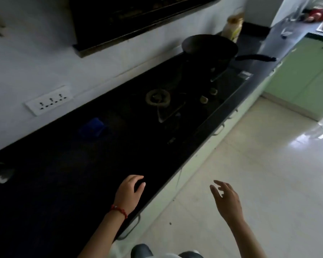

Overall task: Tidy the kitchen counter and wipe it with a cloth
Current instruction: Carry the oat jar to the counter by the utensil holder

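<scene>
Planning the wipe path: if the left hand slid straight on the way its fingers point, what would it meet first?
Bare dark counter ahead of the left hand; then probably the near burner of the hob, though depth is unclear. The blue thing lies left of that line.

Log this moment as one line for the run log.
left hand: over dark kitchen counter, empty | right hand: open, off counter | blue cloth: untouched

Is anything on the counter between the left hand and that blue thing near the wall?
Nothing visible. The left hand hovers over the near edge of the black counter, and the stretch up to the blue object looks bare, though it is very dark. The gas burner and wok lie farther right, off that line.
</scene>
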A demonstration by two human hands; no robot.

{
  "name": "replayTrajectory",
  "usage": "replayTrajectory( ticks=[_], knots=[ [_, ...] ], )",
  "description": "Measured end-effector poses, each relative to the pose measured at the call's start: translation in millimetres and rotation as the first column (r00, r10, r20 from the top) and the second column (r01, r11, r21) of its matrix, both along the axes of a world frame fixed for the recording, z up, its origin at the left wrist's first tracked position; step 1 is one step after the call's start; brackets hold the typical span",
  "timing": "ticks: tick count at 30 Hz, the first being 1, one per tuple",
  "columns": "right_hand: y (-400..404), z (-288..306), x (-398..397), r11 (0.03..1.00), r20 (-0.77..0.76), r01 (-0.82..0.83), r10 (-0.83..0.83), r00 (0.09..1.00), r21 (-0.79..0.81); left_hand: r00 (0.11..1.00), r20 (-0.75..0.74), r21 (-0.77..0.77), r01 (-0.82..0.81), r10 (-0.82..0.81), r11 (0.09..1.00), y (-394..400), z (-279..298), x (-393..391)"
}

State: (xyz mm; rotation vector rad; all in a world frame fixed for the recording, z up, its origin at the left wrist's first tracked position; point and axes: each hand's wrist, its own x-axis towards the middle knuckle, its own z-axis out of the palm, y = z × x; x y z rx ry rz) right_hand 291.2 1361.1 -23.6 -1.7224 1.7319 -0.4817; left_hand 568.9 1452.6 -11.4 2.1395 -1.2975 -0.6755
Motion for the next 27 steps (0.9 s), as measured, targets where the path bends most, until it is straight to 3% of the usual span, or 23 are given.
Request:
replayTrajectory(
  ticks=[7, 13, 27],
  knots=[
    [-7.3, -20.6, -166.1, 0.958, -0.035, 0.272, -0.269, 0.962, 0.093, 0.97, -0.159, 0.123, 0.203, -0.182, 0.971, -99.4, -21.5, -146.3],
    [-18.2, -37.1, -250.2, 0.831, -0.044, 0.518, -0.521, 0.852, 0.2, 0.949, -0.236, 0.283, 0.274, -0.211, 0.919, -162.8, -46.4, -205.4],
    [-212.2, -26.1, -351.6, 0.687, -0.02, 0.67, -0.694, 0.719, 0.281, 0.899, -0.316, 0.466, 0.426, -0.304, 0.776, -375.2, -93.7, -298.7]
  ],
)
